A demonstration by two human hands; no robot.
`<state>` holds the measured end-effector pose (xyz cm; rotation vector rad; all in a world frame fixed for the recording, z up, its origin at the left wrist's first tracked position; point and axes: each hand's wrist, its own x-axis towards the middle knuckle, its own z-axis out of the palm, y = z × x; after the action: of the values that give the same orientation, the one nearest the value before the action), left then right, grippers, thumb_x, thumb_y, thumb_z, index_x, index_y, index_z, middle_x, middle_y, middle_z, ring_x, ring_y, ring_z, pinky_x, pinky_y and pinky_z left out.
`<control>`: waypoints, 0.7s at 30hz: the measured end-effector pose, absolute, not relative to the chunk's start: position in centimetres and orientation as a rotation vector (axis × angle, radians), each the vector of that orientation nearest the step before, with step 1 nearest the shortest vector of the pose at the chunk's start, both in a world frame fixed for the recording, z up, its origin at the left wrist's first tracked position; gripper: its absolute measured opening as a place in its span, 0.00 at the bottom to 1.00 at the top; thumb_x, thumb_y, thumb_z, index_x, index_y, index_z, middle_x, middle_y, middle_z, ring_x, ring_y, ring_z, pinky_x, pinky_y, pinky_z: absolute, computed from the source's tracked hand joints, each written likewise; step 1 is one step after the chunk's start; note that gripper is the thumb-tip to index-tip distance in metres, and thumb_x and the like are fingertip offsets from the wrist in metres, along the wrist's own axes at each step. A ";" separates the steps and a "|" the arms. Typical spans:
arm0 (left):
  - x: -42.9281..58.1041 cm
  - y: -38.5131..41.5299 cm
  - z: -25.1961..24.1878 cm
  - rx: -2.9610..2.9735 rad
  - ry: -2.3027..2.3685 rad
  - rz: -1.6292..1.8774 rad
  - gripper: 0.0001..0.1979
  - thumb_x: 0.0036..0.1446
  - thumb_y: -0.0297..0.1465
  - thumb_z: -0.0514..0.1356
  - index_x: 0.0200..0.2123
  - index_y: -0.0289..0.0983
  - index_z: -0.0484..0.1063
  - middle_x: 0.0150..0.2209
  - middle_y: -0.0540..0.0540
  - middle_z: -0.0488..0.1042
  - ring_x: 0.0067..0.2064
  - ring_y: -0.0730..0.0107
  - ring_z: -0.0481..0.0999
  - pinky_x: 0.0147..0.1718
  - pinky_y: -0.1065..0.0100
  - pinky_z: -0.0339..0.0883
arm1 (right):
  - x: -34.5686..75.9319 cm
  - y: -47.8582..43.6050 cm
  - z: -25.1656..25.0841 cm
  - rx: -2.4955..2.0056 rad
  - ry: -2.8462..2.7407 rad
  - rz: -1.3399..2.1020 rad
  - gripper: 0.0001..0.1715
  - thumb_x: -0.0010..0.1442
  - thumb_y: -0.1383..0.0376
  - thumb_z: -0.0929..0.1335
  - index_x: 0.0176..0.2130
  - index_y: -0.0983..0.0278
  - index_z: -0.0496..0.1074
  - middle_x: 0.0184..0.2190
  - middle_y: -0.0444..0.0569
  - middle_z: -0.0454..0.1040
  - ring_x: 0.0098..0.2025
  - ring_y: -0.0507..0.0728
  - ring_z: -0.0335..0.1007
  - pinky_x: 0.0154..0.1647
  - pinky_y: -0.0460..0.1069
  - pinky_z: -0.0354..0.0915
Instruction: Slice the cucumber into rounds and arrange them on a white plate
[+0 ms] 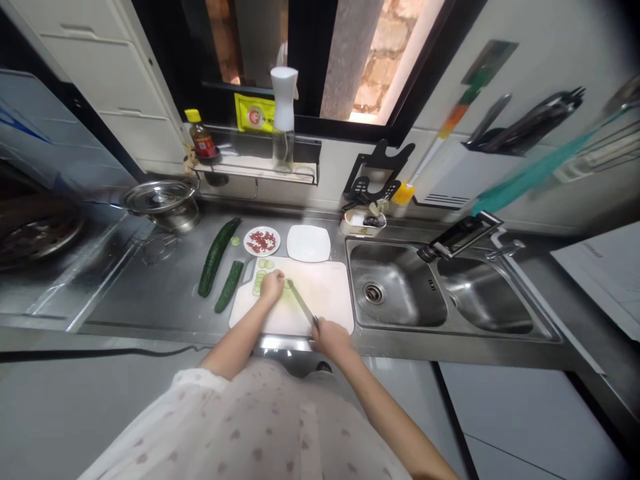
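Observation:
My right hand (333, 340) is wrapped round the handle of a kitchen knife (303, 303), its blade slanting up and left over a white cutting board (320, 283). At the blade's tip lies a pale green cucumber slice (288, 284). Beside it, my left hand (273, 287) rests over the board with fingers curled together; what they hold, if anything, is hidden. Several cucumber slices (260, 281) lie in overlapping rows just left of that hand. Off the board to the left are a cut cucumber piece (229, 287) and a longer dark green cucumber (219, 257).
Behind the board stand a plate of chopped red and white bits (262, 241) and a white square plate (309, 243). A double sink (400, 287) adjoins on the right. A lidded steel pot (167, 205) is at the back left, below a shelf (260, 170) with bottles.

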<state>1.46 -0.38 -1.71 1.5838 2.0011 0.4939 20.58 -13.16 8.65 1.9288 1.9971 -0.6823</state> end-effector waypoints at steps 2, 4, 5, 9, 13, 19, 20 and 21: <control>1.4 -0.3 -1.7 1.583 2.006 0.490 0.13 0.56 0.24 0.53 0.40 0.36 0.76 0.42 0.42 0.78 0.44 0.63 0.75 0.43 0.68 0.63 | 20.5 -13.0 8.7 1.923 2.003 -0.680 0.20 0.65 0.58 0.58 0.47 0.64 0.71 0.41 0.58 0.77 0.44 0.60 0.74 0.41 0.51 0.64; 1.4 -0.3 -1.7 1.585 2.010 0.487 0.13 0.56 0.24 0.54 0.40 0.37 0.76 0.42 0.42 0.78 0.44 0.63 0.75 0.43 0.68 0.63 | 20.4 -12.9 8.8 1.911 2.011 -0.681 0.20 0.66 0.58 0.57 0.47 0.64 0.71 0.41 0.58 0.77 0.44 0.60 0.74 0.41 0.51 0.64; 1.4 -0.3 -1.7 1.587 2.008 0.484 0.13 0.55 0.24 0.54 0.40 0.37 0.76 0.42 0.42 0.78 0.44 0.63 0.75 0.43 0.68 0.63 | 20.3 -12.8 9.0 1.905 2.013 -0.682 0.20 0.66 0.58 0.57 0.47 0.64 0.71 0.40 0.58 0.77 0.44 0.60 0.74 0.41 0.51 0.64; 1.3 -0.3 -1.6 1.596 1.994 0.482 0.12 0.55 0.24 0.54 0.40 0.37 0.75 0.42 0.43 0.78 0.44 0.64 0.75 0.43 0.69 0.64 | 20.1 -12.4 9.5 1.884 1.988 -0.693 0.20 0.65 0.59 0.58 0.48 0.65 0.71 0.41 0.59 0.77 0.44 0.61 0.74 0.41 0.51 0.64; 1.3 -0.3 -1.5 1.607 1.988 0.494 0.12 0.56 0.24 0.54 0.40 0.36 0.75 0.42 0.43 0.78 0.45 0.65 0.75 0.44 0.70 0.63 | 20.1 -12.3 9.8 1.864 1.971 -0.701 0.21 0.65 0.59 0.58 0.48 0.66 0.71 0.42 0.59 0.77 0.45 0.61 0.74 0.41 0.51 0.64; 1.4 -0.3 -1.3 1.571 2.004 0.474 0.11 0.56 0.23 0.55 0.40 0.37 0.75 0.41 0.43 0.78 0.43 0.64 0.75 0.43 0.69 0.63 | 21.1 -13.5 9.5 1.896 1.986 -0.702 0.20 0.65 0.58 0.58 0.47 0.65 0.72 0.39 0.57 0.78 0.44 0.60 0.75 0.39 0.50 0.64; 1.4 -0.3 -1.3 1.572 2.006 0.470 0.11 0.56 0.23 0.55 0.40 0.37 0.75 0.41 0.43 0.78 0.43 0.64 0.75 0.43 0.69 0.63 | 21.3 -13.8 9.5 1.897 1.989 -0.706 0.20 0.65 0.58 0.58 0.47 0.65 0.71 0.39 0.57 0.78 0.44 0.60 0.74 0.40 0.50 0.64; 1.4 -0.3 -1.3 1.577 2.006 0.467 0.11 0.56 0.23 0.55 0.40 0.36 0.75 0.41 0.43 0.78 0.43 0.64 0.75 0.43 0.69 0.63 | 21.4 -14.1 9.5 1.896 1.988 -0.709 0.21 0.66 0.58 0.58 0.47 0.65 0.71 0.40 0.57 0.77 0.44 0.60 0.74 0.40 0.50 0.64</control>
<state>1.39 -0.29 -1.28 1.5771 2.0057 0.4665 21.36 -14.06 9.52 1.8960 1.9884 -0.7092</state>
